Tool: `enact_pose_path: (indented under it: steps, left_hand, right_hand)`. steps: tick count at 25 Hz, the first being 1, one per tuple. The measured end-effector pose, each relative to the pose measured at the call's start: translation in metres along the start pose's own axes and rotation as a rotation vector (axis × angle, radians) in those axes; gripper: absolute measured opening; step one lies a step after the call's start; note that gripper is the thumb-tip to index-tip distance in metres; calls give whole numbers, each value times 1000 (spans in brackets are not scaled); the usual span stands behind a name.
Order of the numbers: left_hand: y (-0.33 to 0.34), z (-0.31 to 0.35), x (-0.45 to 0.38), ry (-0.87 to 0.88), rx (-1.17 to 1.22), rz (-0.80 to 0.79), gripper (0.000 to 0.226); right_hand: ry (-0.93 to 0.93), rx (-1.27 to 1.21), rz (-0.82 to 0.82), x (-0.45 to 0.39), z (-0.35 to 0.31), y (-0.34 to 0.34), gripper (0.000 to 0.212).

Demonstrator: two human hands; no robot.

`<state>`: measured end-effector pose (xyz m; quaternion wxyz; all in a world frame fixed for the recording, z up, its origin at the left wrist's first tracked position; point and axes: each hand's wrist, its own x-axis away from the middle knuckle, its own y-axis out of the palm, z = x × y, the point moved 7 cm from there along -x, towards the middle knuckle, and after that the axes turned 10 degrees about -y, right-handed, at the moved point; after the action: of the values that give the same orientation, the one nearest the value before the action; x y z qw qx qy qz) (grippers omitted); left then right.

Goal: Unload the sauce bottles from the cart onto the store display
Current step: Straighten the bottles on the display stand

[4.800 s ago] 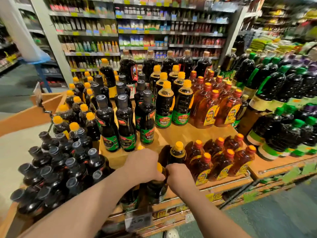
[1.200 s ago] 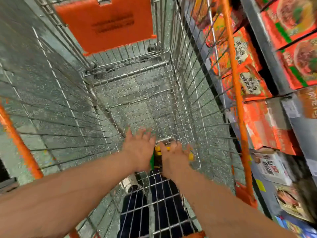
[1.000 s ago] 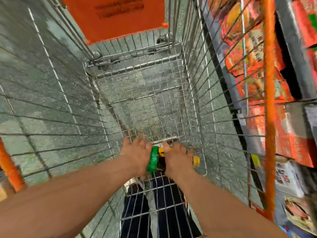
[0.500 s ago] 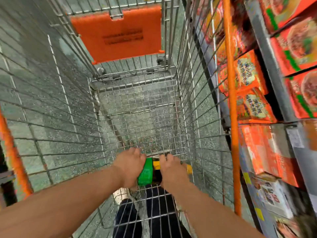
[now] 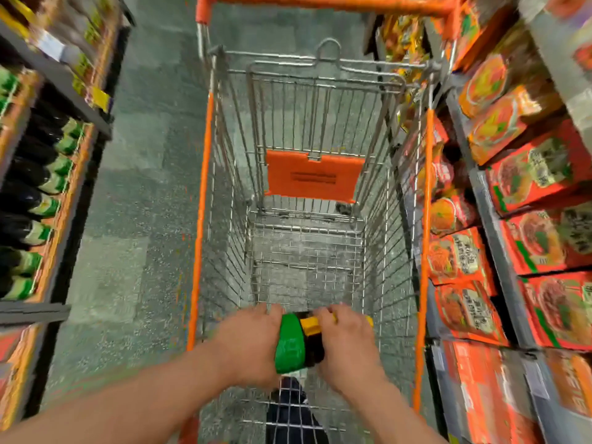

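1. Since half a second ago the view has tipped up, so the cart's handle (image 5: pixel 323 1) now shows, and both hands have lifted the bottles a little.
2. The left hand (image 5: pixel 248 342) wraps a green-labelled sauce bottle (image 5: pixel 290 342); the right hand (image 5: pixel 347 344) holds yellow-capped bottles (image 5: pixel 309 325), their number unclear.
3. They hang low inside the cart (image 5: pixel 306 251), at its near end.
4. Probably heavy, slick and breakable: grip the body, not the cap.
5. Dark bottles on the left shelf (image 5: pixel 32 187) lie beyond.

A: Your view is bright and evenly lit, with no strong shadows or glare.

B: Sharp, though?

A: No. Motion blur smears the shelves (image 5: pixel 528 219) at your edges, the wide lens bends the cart (image 5: pixel 426 187) rails, and colours look blocky.
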<state>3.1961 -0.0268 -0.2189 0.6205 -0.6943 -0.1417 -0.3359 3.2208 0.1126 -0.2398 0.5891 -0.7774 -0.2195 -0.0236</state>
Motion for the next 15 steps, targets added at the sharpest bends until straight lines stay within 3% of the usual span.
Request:
enact_pose_path:
  steps: [3,5,8,9,10,13,15]
  left_hand:
    - [-28,-15,44,-174,156,106,75]
    - [-45,-38,81,-319,295,174,74]
    - [-56,-79,150,-502,518,239,78]
    - [-57,-91,175,-546,551,272,80]
    - [-58,-100,203,-583,561,304,80]
    - [-58,-123,282,-714,571,418,81]
    - [-42,-139,344,-841,574,476,79]
  right_hand:
    - [125,-79,20,0,-25,-48,90]
    - [154,-99,173,5,-52,-87,87]
    - [101,-378,469,22,-104,-145,44]
    - [88,-469,505,25,-123,-160,23]
    - [67,-512,493,28,-146,-171,14]
    - [-52,-452,394,38,-223,-197,57]
    - [-135,-447,276,53,-285,-191,57]
